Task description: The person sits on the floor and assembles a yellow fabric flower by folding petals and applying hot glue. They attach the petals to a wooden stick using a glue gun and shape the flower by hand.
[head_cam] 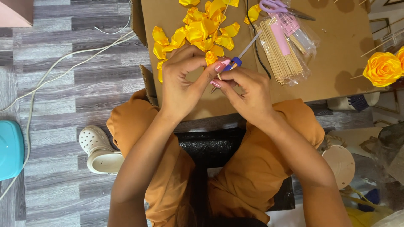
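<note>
At frame centre, over the brown cardboard counter (336, 50), both hands meet. Left hand (182, 80) curls its fingers, pinching a small yellow ribbon piece (211, 57). Right hand (248, 94) pinches a thin wooden stick (218, 77) and a blue-handled tool (245, 52). Yellow ribbon pile (198, 29) just above. Skewer packet (282, 50) upper right; purple scissors (280, 7) top; finished yellow rose (383, 69) far right.

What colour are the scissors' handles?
Purple, seen in the head view: scissors at the top.
</note>
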